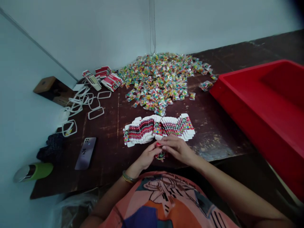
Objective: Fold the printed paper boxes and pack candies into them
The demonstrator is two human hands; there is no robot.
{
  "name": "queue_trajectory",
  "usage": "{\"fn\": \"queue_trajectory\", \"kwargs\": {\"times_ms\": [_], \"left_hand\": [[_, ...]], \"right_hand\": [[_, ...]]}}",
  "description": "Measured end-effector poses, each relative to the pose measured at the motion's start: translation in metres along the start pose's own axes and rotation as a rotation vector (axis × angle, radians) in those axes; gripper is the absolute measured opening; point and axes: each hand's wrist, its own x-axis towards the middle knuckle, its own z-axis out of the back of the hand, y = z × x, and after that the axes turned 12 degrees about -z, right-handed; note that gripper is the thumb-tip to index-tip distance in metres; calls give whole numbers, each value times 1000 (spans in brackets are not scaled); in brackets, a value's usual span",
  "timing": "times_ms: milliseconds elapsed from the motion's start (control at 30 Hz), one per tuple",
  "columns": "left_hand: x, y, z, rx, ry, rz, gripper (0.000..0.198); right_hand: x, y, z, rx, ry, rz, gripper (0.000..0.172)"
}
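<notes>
Close to the table's front edge, both my hands meet around one small printed carton [160,155], red and green with a dark patch. My left hand [147,155] grips it from the left, fingers curled. From the right, my right hand [177,148] has its fingers closed at the carton's upper end. My fingers hide much of that end. Just beyond my hands lie two fanned rows of flat printed cartons [142,130], white flaps outward. Past them spreads a big heap of small clear packets [163,79] with colourful contents.
A large red tray [239,104] stands at the right. On the left are white bands [96,113], a phone [85,153], a green-and-grey bottle [35,171], dark cloth [51,148] and a wooden box [54,90]. Carton stacks [111,81] sit at the back left, near the wall.
</notes>
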Motion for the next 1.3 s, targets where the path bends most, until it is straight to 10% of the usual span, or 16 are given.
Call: {"fn": "queue_trajectory", "kwargs": {"times_ms": [133, 267, 433, 600, 700, 900, 1067, 1167, 1300], "left_hand": [[0, 8, -11, -118, 67, 114, 52], [4, 5, -10, -58, 317, 125, 50], [16, 1, -3, 66, 224, 41, 41], [22, 10, -17, 133, 220, 68, 36], [17, 14, -19, 199, 219, 63, 35], [14, 15, -18, 218, 165, 10, 38], [20, 16, -22, 133, -27, -140, 48], [20, 16, -20, 133, -104, -46, 38], [12, 15, -15, 188, 140, 167, 15]], "right_hand": [[-26, -8, 2, 42, -64, -93, 30], [-84, -7, 70, 61, 88, -328, 24], [-110, -29, 128, -229, 87, -530, 24], [-12, -74, 82, -663, -561, -610, 40], [27, -92, 70, -677, -730, -715, 44], [13, -86, 84, -223, -717, -659, 25], [-21, -30, 11, 57, -358, -308, 13], [-31, -13, -14, -160, -458, -136, 23], [-24, -4, 2, -285, -251, -26, 11]]}}
